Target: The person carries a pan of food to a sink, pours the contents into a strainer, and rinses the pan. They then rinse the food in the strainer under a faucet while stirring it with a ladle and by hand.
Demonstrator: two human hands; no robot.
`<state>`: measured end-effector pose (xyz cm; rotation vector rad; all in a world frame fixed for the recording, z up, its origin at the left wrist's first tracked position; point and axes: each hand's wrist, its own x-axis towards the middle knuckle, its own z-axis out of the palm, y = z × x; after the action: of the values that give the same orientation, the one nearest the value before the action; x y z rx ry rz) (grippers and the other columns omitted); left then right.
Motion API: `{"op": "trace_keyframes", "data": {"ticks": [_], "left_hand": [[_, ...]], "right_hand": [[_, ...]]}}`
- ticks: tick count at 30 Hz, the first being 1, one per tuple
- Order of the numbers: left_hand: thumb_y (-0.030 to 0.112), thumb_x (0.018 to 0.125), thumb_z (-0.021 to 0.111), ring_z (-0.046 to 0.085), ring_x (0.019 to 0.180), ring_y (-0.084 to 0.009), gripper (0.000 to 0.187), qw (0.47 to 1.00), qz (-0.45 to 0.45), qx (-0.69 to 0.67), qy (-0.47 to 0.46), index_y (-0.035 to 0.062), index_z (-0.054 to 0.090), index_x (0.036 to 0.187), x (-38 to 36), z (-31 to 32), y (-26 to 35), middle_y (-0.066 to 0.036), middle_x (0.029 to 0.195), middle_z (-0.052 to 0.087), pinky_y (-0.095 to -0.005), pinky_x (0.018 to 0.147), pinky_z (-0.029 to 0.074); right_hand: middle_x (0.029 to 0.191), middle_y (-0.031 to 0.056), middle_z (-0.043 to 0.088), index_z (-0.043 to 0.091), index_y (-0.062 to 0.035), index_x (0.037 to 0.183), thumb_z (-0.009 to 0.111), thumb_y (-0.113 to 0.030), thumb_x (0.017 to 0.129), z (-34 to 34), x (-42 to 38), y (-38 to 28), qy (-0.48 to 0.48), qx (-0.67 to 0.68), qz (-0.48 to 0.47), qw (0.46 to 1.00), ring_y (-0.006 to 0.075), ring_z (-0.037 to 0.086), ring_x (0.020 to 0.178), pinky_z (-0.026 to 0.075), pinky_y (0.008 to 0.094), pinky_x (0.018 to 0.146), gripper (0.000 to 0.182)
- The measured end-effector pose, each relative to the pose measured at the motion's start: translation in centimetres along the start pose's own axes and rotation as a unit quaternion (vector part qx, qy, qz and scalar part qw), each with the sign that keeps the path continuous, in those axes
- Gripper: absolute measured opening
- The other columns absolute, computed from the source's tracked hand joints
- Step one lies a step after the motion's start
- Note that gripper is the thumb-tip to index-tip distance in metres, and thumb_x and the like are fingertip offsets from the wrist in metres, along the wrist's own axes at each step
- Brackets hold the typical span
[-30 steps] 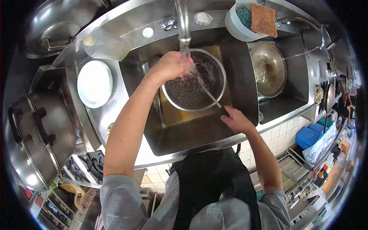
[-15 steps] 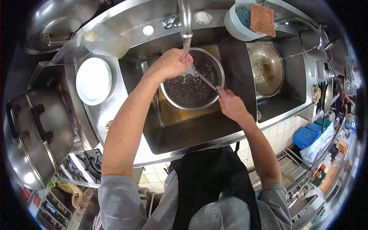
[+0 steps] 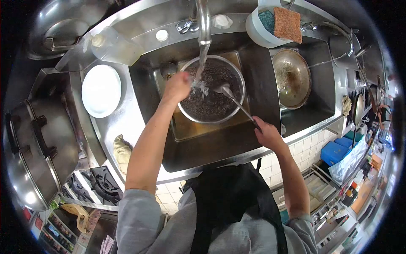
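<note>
Water runs from the faucet into a round metal bowl full of dark liquid with many small dark bits. My right hand is closed around the dark handle end of a long-handled metal spoon. The spoon's head rests over the bowl's contents, right of the water stream. Over the left rim is my left hand, beside the splashing water, its fingers blurred. The bowl stands inside the deep metal sink, within a squarish container holding brownish liquid.
A wok sits in the right-hand basin. Behind stands a tub with a brown scouring pad. Along the left counter are white plates, a squeeze bottle and a folded cloth.
My left hand has drawn back down and left from under the faucet. My right hand has moved right and down, pulling the spoon outward so its head shows.
</note>
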<state>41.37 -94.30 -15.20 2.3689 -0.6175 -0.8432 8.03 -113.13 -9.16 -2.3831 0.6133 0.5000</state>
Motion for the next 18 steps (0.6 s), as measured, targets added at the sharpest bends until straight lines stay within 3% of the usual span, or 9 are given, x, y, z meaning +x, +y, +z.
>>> {"op": "trace_keyframes", "data": {"ticks": [2,3,5,6,8,9,11,16,18], "left_hand": [[0.028,0.088,0.058,0.064,0.098,-0.0399,0.031,0.995,-0.065,0.025,0.067,0.0015,0.066,0.103,-0.2,3.5,-6.5,-0.021,0.102,0.068,-0.0458,0.087,0.05],[0.031,0.089,0.058,0.064,0.098,-0.0408,0.035,0.99,-0.083,0.057,0.102,0.0003,0.065,0.103,-0.7,5.1,-8.9,-0.022,0.103,0.067,-0.0467,0.087,0.05],[0.033,0.092,0.06,0.068,0.081,-0.0294,0.038,0.98,-0.194,-0.044,-0.01,-0.0032,0.064,0.103,-2.4,6.6,-10.6,-0.018,0.088,0.068,-0.0435,0.07,0.052],[0.03,0.095,0.057,0.067,0.078,-0.0243,0.037,0.972,-0.204,-0.067,-0.092,-0.0044,0.062,0.108,-2.4,8.0,-12.3,-0.016,0.1,0.065,-0.0393,0.068,0.057],[0.025,0.1,0.051,0.067,0.078,-0.0224,0.034,0.927,-0.281,-0.235,-0.08,-0.0052,0.056,0.115,-4.9,8.5,-9.8,-0.015,0.111,0.06,-0.0356,0.07,0.061],[0.025,0.1,0.051,0.067,0.078,-0.0224,0.034,0.927,-0.28,-0.235,-0.08,-0.0052,0.056,0.115,-5.3,9.2,-9.9,-0.015,0.111,0.06,-0.0356,0.07,0.061],[0.021,0.102,0.044,0.067,0.08,-0.0229,0.032,0.893,-0.311,-0.319,-0.063,-0.0047,0.051,0.121,-6.1,10.7,-10.1,-0.014,0.111,0.059,-0.0352,0.072,0.062],[0.023,0.103,0.044,0.066,0.086,-0.0235,0.032,0.836,-0.357,-0.402,-0.112,-0.0013,0.049,0.123,-8.4,13.2,-11.1,-0.014,0.105,0.061,-0.0361,0.075,0.06],[0.025,0.102,0.048,0.068,0.076,-0.0224,0.031,0.84,-0.368,-0.388,-0.089,-0.0019,0.055,0.115,-9.3,14.7,-11.7,-0.014,0.102,0.064,-0.0345,0.061,0.059]], "right_hand": [[0.105,0.0273,0.065,0.045,-0.0069,0.133,0.057,-0.007,0.087,-1.4,-2.2,-0.2,0.041,0.068,-0.04,0.996,0.0457,0.063,0.096,0.052,0.0515,0.08,0.048],[0.107,0.0281,0.064,0.046,-0.0053,0.135,0.059,-0.008,0.088,-2.3,-3.1,-0.9,0.018,0.094,-0.006,0.995,0.0442,0.063,0.1,0.052,0.0487,0.081,0.048],[0.107,0.028,0.065,0.046,-0.0049,0.135,0.059,-0.009,0.089,-3.1,-5.2,-2.0,-0.002,0.094,0.025,0.995,0.0437,0.063,0.099,0.052,0.0484,0.081,0.048],[0.106,0.028,0.065,0.046,-0.0044,0.135,0.058,-0.01,0.09,-3.5,-5.9,-2.4,-0.018,0.093,0.053,0.994,0.0432,0.064,0.099,0.052,0.0481,0.081,0.047],[0.102,0.0276,0.066,0.046,-0.0043,0.136,0.058,-0.012,0.092,-4.1,-7.4,-3.7,-0.064,0.119,0.098,0.986,0.0432,0.065,0.096,0.053,0.0475,0.079,0.046],[0.096,0.0269,0.067,0.046,-0.004,0.136,0.058,-0.012,0.092,-3.6,-8.1,-3.3,-0.04,0.107,0.043,0.993,0.0429,0.067,0.091,0.054,0.047,0.076,0.046],[0.096,0.0261,0.068,0.046,-0.0038,0.136,0.057,-0.012,0.092,-3.7,-9.0,-3.8,-0.066,0.102,0.054,0.991,0.0423,0.067,0.09,0.054,0.0469,0.075,0.046],[0.096,0.026,0.068,0.045,-0.0048,0.136,0.056,-0.014,0.093,-4.1,-8.5,-4.2,-0.171,0.083,0.094,0.977,0.0432,0.067,0.09,0.053,0.049,0.077,0.046],[0.095,0.0266,0.067,0.044,-0.0054,0.137,0.056,-0.015,0.093,-2.6,-7.6,-3.6,-0.155,0.071,0.077,0.982,0.0445,0.066,0.089,0.053,0.0498,0.077,0.047]]}}
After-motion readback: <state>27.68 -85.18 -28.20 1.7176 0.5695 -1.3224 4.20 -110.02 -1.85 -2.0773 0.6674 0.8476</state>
